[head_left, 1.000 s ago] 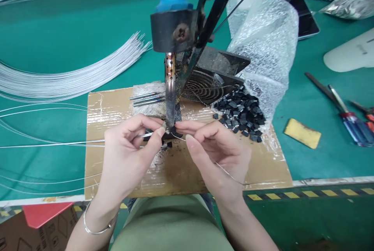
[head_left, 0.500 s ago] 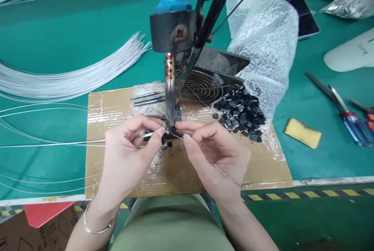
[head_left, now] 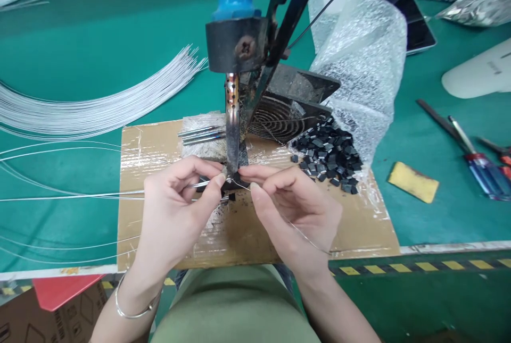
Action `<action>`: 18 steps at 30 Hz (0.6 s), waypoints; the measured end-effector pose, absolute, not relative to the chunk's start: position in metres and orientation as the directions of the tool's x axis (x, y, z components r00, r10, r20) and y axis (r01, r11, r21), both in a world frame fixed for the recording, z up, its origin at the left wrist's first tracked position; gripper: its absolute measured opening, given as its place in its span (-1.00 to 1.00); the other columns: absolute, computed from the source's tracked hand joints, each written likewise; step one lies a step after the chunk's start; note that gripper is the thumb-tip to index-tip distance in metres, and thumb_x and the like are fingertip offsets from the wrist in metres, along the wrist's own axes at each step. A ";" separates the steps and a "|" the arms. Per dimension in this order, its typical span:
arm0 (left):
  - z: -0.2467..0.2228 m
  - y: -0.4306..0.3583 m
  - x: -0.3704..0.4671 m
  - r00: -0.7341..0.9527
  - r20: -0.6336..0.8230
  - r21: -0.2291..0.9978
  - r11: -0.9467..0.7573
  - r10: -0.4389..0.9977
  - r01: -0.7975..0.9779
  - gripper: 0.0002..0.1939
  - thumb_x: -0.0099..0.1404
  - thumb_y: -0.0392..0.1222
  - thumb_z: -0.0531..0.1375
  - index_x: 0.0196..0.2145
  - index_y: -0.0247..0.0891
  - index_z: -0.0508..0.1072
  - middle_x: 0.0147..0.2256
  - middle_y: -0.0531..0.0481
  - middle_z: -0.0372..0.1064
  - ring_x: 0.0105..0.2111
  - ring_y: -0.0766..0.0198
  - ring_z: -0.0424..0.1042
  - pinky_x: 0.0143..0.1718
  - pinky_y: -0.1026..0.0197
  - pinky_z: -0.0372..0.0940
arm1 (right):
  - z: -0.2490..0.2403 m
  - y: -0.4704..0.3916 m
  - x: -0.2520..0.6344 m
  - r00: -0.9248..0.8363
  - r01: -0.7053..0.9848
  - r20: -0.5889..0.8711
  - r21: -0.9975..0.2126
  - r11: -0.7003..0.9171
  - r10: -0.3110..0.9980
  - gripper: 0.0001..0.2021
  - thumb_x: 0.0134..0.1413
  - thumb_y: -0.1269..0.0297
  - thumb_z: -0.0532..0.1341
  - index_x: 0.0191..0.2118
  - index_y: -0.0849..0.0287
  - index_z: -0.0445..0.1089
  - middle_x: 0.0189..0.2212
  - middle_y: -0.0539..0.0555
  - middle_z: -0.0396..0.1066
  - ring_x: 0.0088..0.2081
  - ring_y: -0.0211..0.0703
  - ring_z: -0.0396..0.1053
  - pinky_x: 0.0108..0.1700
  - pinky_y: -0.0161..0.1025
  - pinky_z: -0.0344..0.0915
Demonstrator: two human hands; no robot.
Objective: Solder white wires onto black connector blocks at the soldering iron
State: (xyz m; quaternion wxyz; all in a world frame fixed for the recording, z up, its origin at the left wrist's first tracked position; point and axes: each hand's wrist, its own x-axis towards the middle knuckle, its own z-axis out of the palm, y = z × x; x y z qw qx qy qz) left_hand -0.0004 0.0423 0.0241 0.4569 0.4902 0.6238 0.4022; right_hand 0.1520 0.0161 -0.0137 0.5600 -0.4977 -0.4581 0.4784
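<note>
A soldering iron [head_left: 232, 141] with a blue handle hangs tip down from a black stand, its tip between my fingertips. My left hand [head_left: 175, 210] is closed in a pinch on a thin white cable [head_left: 120, 193] that runs in from the left; its end, close under the iron tip, is mostly hidden by the fingers. Between thumb and forefinger my right hand [head_left: 299, 212] pinches a fine solder wire [head_left: 305, 236], which curves up to the tip and trails across the palm. Just below lies another cable end with a small black piece [head_left: 232, 197].
Small black parts [head_left: 329, 154] lie heaped on the cardboard [head_left: 255, 242] beside a black fan [head_left: 279, 119]. Metal rods [head_left: 203, 135] rest behind my left hand. A bundle of white cables [head_left: 120, 106] lies left; a yellow sponge [head_left: 414, 181] and a screwdriver [head_left: 485, 173] lie right.
</note>
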 end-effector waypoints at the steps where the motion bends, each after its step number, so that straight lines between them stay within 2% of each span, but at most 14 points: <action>1: 0.024 0.042 0.000 -0.103 -0.180 0.949 0.200 0.978 0.244 -0.87 0.22 -0.40 0.35 -0.43 -0.22 0.59 -0.37 0.06 0.57 -0.38 0.39 0.53 -0.38 0.44 0.37 | -0.014 0.016 0.152 0.123 -0.077 0.036 -0.996 0.046 0.992 -0.82 0.25 0.46 0.32 -0.35 0.06 0.39 -0.10 0.05 0.65 -0.04 -0.12 0.61 0.04 -0.16 0.52; 12: 0.021 0.042 -0.001 -0.099 -0.151 0.953 0.172 0.984 0.250 -0.88 0.21 -0.40 0.35 -0.42 -0.23 0.60 -0.38 0.05 0.57 -0.40 0.39 0.53 -0.40 0.43 0.38 | -0.015 0.015 0.152 0.115 -0.084 0.057 -0.994 0.067 0.992 -0.82 0.27 0.47 0.31 -0.34 0.07 0.40 -0.09 0.00 0.65 -0.03 -0.20 0.60 0.06 -0.25 0.48; 18: 0.019 0.043 -0.001 -0.086 -0.157 0.949 0.174 0.984 0.264 -0.86 0.20 -0.43 0.33 -0.42 -0.23 0.59 -0.40 0.06 0.57 -0.43 0.41 0.51 -0.43 0.46 0.35 | -0.019 0.014 0.151 0.129 -0.055 0.085 -0.994 0.093 0.988 -0.82 0.26 0.48 0.30 -0.33 0.07 0.40 -0.08 0.03 0.65 -0.03 -0.16 0.61 0.06 -0.21 0.49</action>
